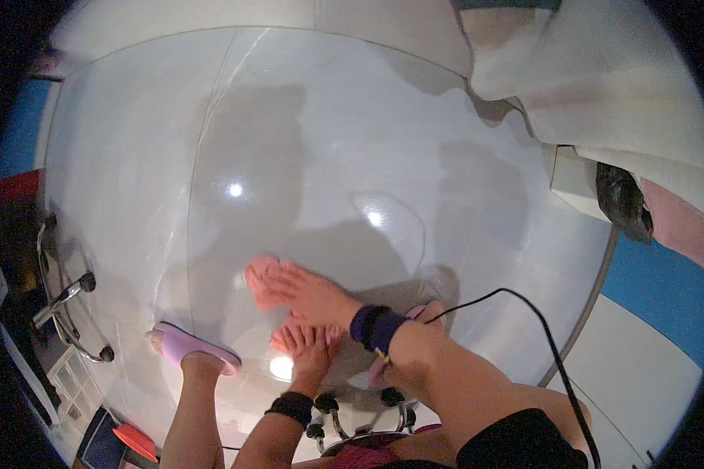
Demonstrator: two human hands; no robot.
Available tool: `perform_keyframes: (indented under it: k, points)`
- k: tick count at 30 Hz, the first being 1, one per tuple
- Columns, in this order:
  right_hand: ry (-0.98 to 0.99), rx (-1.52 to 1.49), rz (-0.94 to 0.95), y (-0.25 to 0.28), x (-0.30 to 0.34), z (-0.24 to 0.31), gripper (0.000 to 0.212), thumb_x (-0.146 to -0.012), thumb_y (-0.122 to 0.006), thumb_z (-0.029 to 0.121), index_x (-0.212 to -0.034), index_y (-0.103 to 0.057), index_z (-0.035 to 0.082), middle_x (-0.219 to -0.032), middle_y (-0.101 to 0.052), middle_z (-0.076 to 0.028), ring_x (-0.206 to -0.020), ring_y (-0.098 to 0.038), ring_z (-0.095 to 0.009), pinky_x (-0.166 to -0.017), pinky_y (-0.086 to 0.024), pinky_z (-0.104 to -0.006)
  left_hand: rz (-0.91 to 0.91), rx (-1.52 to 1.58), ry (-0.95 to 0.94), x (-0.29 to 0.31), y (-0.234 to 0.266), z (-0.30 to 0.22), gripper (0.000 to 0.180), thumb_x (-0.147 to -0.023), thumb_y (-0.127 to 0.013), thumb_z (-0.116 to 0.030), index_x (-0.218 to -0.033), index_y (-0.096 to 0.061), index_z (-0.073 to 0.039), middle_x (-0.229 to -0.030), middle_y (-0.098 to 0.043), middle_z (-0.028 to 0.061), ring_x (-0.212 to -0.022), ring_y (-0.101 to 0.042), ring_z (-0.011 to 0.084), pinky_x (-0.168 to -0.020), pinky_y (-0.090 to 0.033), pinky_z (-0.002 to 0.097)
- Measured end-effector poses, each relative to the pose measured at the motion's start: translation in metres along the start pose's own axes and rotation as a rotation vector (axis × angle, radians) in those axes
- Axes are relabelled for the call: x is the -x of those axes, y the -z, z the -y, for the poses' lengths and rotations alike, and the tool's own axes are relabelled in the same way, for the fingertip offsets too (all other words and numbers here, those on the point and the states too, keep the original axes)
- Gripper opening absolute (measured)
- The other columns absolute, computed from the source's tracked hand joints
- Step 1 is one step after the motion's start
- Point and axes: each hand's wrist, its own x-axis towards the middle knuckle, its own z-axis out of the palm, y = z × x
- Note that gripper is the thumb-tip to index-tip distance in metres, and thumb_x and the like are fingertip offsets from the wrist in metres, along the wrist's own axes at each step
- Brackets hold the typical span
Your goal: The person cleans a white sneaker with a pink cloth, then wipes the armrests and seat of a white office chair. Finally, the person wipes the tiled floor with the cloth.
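A bunched pink cloth [264,275] lies on the pale, glossy floor. My right hand [313,297] reaches across from the right with its fingers over the cloth, gripping it. Just nearer to me, my left hand [309,352] has its fingers closed on the cloth's near part. The two hands are close together, so the middle of the cloth is partly hidden. Dark bands circle both wrists, and a black cable runs from the right wristband.
My feet in lilac slippers [199,348] stand either side. Chair casters [328,402] are close in front of my lap. Another chair's chrome base [66,301] is at left. A pale curtain [602,86] hangs at far right, with a black bag [624,203] beside it. The black cable [551,336] arcs at right.
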Motion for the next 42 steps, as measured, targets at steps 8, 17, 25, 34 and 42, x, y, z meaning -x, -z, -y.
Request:
perform_keyframes:
  k: [8, 17, 25, 34, 42]
  points:
    - [-0.219, 0.143, -0.433, 0.132, -0.025, -0.135, 0.064, -0.072, -0.074, 0.024, -0.134, -0.061, 0.017, -0.149, -0.047, -0.011, -0.143, -0.036, -0.033, -0.123, -0.021, -0.0503, -0.423, -0.046, -0.273, -0.185, 0.101, -0.043, 0.059, -0.096, -0.056, -0.045, -0.145, -0.052, -0.014, -0.159, -0.035, 0.0171, -0.149, -0.021, 0.0457, -0.119, -0.006, 0.0683]
    - [-0.736, 0.518, -0.705, 0.199, 0.121, -0.250, 0.072, -0.079, -0.073, 0.021, -0.145, -0.047, 0.011, -0.155, -0.040, -0.014, -0.146, -0.030, -0.038, -0.121, -0.023, -0.0527, -0.465, 0.081, -0.725, -0.314, 0.127, -0.180, 0.061, -0.088, -0.063, -0.046, -0.144, -0.054, -0.023, -0.158, -0.041, 0.0036, -0.149, -0.030, 0.0289, -0.123, -0.012, 0.0579]
    - [-1.302, 0.616, -0.619, 0.127, 0.272, -0.157, 0.081, -0.093, -0.062, 0.034, -0.153, -0.028, -0.007, -0.159, -0.025, -0.031, -0.149, -0.022, -0.044, -0.123, -0.017, -0.0489, -0.398, 0.145, -0.984, -0.247, 0.036, -0.246, 0.044, -0.087, -0.061, -0.036, -0.127, -0.065, -0.019, -0.147, -0.053, -0.0044, -0.140, -0.044, 0.0259, -0.121, -0.030, 0.0469]
    - [-1.114, 0.697, -0.677, 0.112, 0.219, -0.142, 0.081, -0.090, -0.066, 0.039, -0.154, -0.034, 0.001, -0.160, -0.026, -0.028, -0.149, -0.022, -0.043, -0.122, -0.020, -0.0506, -0.505, 0.123, -0.860, -0.210, 0.037, -0.190, 0.060, -0.093, -0.052, -0.042, -0.150, -0.044, -0.025, -0.158, -0.037, -0.0059, -0.151, -0.025, 0.0197, -0.127, -0.011, 0.0508]
    - [-0.611, 0.382, -0.569, 0.124, 0.027, -0.159, 0.085, -0.076, -0.077, 0.044, -0.149, -0.045, 0.014, -0.156, -0.038, -0.014, -0.151, -0.021, -0.038, -0.124, -0.012, -0.0541, -0.398, 0.086, -0.432, -0.201, 0.087, -0.081, 0.066, -0.092, -0.060, -0.049, -0.149, -0.049, -0.017, -0.160, -0.035, 0.0095, -0.149, -0.027, 0.0372, -0.123, -0.013, 0.0576]
